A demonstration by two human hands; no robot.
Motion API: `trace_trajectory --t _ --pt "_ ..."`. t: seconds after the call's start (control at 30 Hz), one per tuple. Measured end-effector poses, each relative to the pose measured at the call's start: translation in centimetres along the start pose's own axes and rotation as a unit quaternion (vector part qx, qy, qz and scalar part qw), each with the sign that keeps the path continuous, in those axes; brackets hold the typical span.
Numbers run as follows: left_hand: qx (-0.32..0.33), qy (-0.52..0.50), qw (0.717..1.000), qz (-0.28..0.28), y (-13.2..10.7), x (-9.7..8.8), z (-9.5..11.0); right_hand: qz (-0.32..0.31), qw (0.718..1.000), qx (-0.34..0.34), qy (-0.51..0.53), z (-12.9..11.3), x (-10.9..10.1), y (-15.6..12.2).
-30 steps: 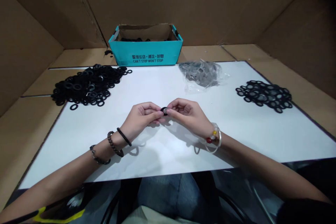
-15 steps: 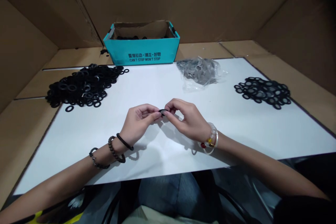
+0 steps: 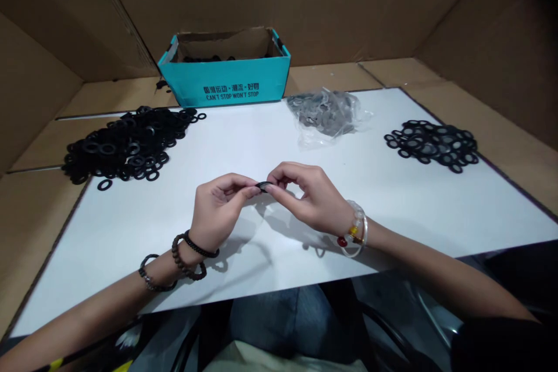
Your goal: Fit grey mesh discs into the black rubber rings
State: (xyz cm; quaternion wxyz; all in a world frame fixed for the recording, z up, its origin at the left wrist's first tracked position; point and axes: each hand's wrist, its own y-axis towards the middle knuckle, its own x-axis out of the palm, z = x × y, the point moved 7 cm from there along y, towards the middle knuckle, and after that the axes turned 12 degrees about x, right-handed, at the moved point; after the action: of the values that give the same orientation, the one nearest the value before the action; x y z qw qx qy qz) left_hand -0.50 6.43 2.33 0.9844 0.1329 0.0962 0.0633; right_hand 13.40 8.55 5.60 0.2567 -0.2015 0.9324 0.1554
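Between my two hands, above the middle of the white board, is a black rubber ring with a greyish centre. My left hand pinches its left side between thumb and fingers. On the right side, my right hand grips it the same way, its thumb lying over the ring's face. Part of the ring is hidden by the fingertips. A heap of loose black rings lies at the left. At the right is a smaller pile of black rings with grey discs in them.
A turquoise cardboard box with dark pieces inside stands at the back. Right of it lies a clear plastic bag of grey discs. Brown cardboard walls enclose the work surface.
The view has shifted slightly, so most things appear a little further left. Both hands still hold the ring, with only small finger movement.
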Motion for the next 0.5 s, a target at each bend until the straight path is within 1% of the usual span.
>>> trace_trajectory --t 0.17,0.5 --pt "0.007 -0.004 1.0 0.001 0.07 -0.04 0.07 -0.002 1.0 0.0 0.009 0.0 -0.07 0.01" --pt "-0.003 -0.006 1.0 0.003 -0.1 -0.02 0.05 0.004 1.0 -0.008 -0.009 -0.31 -0.13 0.0"
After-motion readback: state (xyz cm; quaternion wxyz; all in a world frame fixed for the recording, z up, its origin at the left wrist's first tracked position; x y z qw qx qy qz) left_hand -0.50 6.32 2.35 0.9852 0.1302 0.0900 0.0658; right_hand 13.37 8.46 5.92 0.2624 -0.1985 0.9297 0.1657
